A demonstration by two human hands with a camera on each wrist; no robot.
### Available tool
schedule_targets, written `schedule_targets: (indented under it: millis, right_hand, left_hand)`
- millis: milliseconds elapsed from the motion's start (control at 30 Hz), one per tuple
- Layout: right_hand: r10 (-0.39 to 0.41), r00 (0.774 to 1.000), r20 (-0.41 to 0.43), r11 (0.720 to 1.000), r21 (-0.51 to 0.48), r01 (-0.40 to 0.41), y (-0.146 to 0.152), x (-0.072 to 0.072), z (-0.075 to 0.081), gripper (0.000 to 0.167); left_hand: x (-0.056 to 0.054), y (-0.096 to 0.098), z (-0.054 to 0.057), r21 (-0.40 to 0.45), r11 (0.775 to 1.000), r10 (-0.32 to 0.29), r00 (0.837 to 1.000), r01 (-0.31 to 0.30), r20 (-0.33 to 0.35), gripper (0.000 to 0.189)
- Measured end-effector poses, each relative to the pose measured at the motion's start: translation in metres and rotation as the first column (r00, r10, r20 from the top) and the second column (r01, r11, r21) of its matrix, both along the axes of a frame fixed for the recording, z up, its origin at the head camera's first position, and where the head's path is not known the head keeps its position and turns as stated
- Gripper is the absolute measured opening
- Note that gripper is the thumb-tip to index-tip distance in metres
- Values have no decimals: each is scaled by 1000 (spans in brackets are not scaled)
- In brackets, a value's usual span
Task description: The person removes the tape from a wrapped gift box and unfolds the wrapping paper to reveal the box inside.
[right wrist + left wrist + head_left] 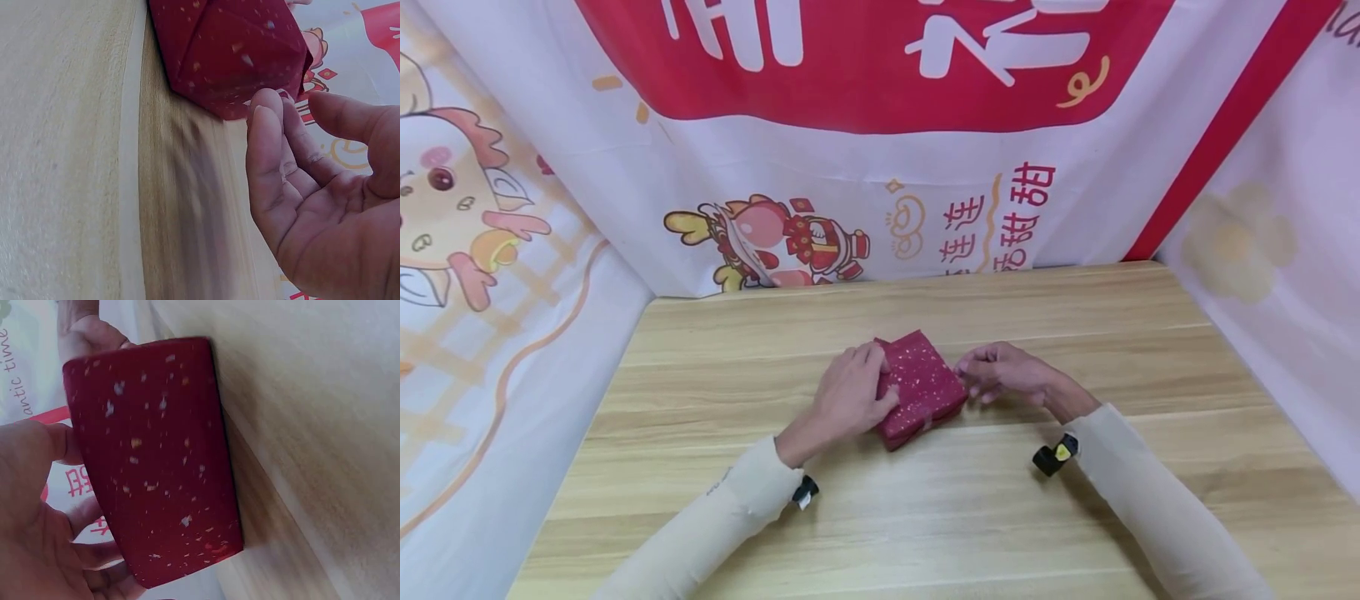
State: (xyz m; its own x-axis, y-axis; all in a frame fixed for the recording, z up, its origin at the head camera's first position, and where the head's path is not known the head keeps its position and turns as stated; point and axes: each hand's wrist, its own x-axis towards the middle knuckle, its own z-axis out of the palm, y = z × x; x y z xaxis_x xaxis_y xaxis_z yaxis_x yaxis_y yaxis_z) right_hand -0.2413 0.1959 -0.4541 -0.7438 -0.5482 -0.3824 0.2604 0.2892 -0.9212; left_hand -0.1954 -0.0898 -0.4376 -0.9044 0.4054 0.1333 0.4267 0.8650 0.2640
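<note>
A box wrapped in dark red paper with pale and gold flecks (921, 379) sits on the wooden table, turned at an angle. My left hand (850, 387) grips its left side, thumb on the near part of the top and fingers around the far edge. In the left wrist view the flecked side of the box (150, 456) fills the middle. My right hand (1007, 371) is at the box's right end, fingers loosely bent and thumb apart. Folded paper (231, 50) shows at that end in the right wrist view, with the fingertips right at its edge.
The wooden table (715, 358) is bounded by a printed white and red cloth (865, 150) at the back and more cloth at both sides. Black straps with small devices (1056, 455) hang at both sleeve cuffs.
</note>
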Motion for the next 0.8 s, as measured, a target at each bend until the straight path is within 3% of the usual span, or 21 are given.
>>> schedule_targets:
  millis: [133,367,600,800]
  right_hand:
    - [-15,1000,4,1000,14,15,0,-1,0,30]
    - [-28,1000,12,999,31,28,-2,1,2,31]
    - [-60,998,23,998,8,59,-6,2,0,40]
    - [-107,994,-18,994,21,107,-16,7,0,45]
  left_hand:
    - [3,0,2,-52,998,37,999,-37,6,37]
    - [7,0,2,-77,995,61,998,-58,36,72]
    - [10,2,2,-119,991,63,996,-55,64,76]
    - [12,4,1,-119,991,74,996,-66,56,77]
